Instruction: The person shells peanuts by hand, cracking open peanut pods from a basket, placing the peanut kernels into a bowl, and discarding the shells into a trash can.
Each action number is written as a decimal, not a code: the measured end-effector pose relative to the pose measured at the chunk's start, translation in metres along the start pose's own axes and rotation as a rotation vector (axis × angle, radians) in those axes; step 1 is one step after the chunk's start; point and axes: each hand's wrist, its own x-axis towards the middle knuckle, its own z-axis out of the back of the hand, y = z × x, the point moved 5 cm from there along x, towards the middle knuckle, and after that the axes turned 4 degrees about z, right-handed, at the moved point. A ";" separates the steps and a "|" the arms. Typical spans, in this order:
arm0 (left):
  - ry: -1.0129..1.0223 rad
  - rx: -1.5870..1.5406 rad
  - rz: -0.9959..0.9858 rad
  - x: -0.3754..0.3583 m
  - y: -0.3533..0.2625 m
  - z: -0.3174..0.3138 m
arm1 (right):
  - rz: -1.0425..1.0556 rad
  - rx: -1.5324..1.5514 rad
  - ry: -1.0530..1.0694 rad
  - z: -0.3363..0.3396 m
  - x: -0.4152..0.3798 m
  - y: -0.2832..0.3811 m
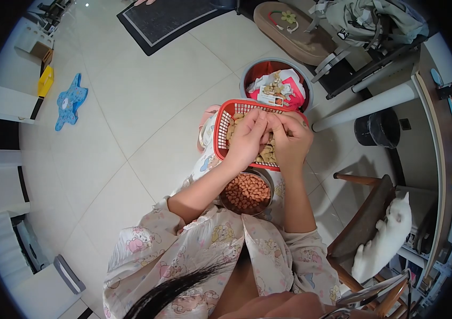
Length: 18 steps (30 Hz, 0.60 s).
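Observation:
Both my hands meet above a red plastic basket (pixel 219 139) that rests over my lap and holds unshelled peanuts (pixel 267 154). My left hand (pixel 247 139) has its fingers bent and pinched together, with the fingertips touching those of the other hand. My right hand (pixel 292 139) is closed the same way, thumb against fingers. Whatever lies between the fingertips is too small or hidden to make out. Closer to my body, between my forearms, a round metal bowl (pixel 270 183) holds shelled reddish peanuts (pixel 245 192).
Beyond the basket stands a round bin (pixel 243 80) with peanut shells and wrappers. To the right are a desk leg (pixel 364 108), a black bucket (pixel 377 129) and a chair (pixel 361 204) with a white cat (pixel 385 239). A blue star-shaped item (pixel 70 102) lies on the floor at left.

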 end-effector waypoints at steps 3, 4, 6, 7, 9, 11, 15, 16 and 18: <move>-0.034 0.099 -0.032 -0.002 -0.001 -0.001 | 0.153 -0.050 -0.084 -0.003 -0.004 0.004; -0.066 0.124 -0.061 -0.003 -0.002 -0.001 | 0.153 -0.052 -0.083 -0.004 -0.005 0.003; -0.102 0.149 -0.091 -0.003 -0.003 0.000 | 0.222 -0.100 -0.105 -0.006 -0.008 0.003; -0.120 0.093 -0.107 -0.002 -0.003 0.002 | 0.222 -0.100 -0.103 -0.008 -0.010 0.001; -0.137 0.036 -0.123 -0.002 -0.005 0.003 | 0.197 -0.009 -0.130 -0.009 -0.013 -0.003; -0.117 0.030 -0.065 -0.004 -0.007 0.002 | 0.077 0.135 -0.115 -0.008 -0.013 -0.005; -0.016 0.010 -0.020 -0.003 -0.010 0.001 | -0.109 0.314 -0.025 -0.007 -0.007 -0.020; -0.014 -0.030 0.005 -0.003 -0.009 0.001 | -0.109 0.312 -0.025 -0.005 -0.007 -0.020; -0.012 -0.071 0.029 -0.001 -0.007 0.001 | -0.313 0.425 0.038 -0.008 -0.009 -0.027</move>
